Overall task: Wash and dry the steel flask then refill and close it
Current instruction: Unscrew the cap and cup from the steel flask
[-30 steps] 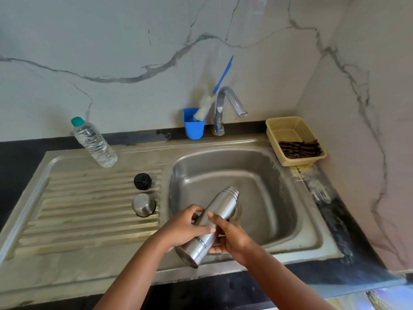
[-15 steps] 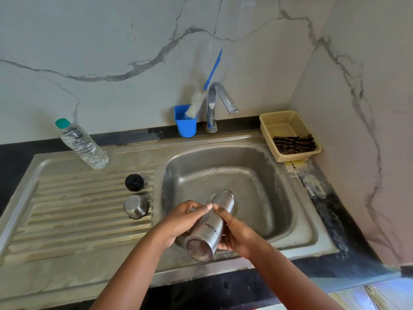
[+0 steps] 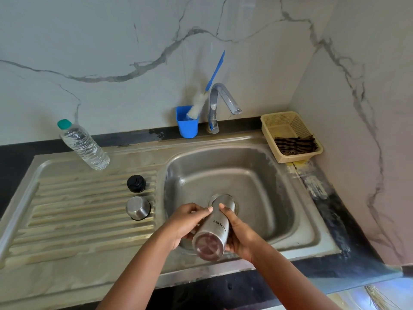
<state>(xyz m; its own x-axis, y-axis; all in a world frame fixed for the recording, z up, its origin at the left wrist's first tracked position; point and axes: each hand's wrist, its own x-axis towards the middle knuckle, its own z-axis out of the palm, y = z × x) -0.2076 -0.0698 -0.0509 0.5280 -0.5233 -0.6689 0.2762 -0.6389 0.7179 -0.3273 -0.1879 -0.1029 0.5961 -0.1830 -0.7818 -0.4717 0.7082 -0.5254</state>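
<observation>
Over sink basin, both hands hold steel flask, mouth tipped down, base toward camera. Left hand wraps flask's left side, fingers curled round. Right hand wraps right side, fingers curled, thumb on top. Left on ribbed drainboard: steel cup upside down, black stopper just behind, water bottle farther back. Behind basin: tap, blue holder with bottle brush. Right corner: cream basket holding dark cloth. Marble wall behind.

On the side of the steel flask that I hold over the sink, I read the brand "MILTON".
</observation>
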